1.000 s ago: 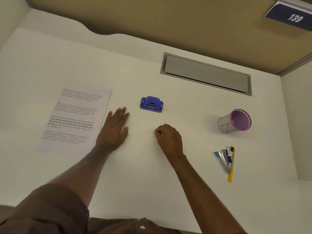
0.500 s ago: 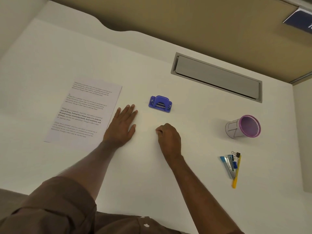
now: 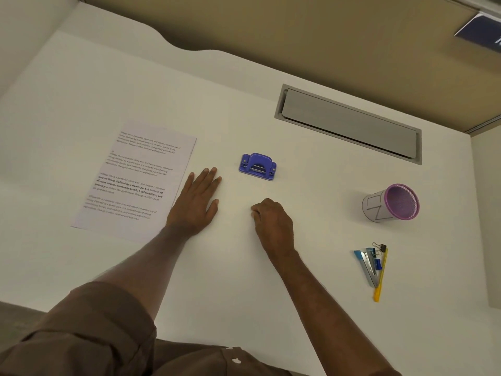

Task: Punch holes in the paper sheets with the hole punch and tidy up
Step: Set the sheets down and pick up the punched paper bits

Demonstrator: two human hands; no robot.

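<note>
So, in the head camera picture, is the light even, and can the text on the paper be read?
Head view: soft even light, no glare, only faint shadows under the left hand and right hand; the paper sheets show lines of text too small to read; the wide lens bends the desk edges; the blue sign is blurred.

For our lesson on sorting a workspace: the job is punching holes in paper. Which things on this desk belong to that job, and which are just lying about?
For the job:
- paper
- hole punch

Lying about:
- pen cup, tipped on its side
- stapler
- binder clips
- yellow pen
</note>
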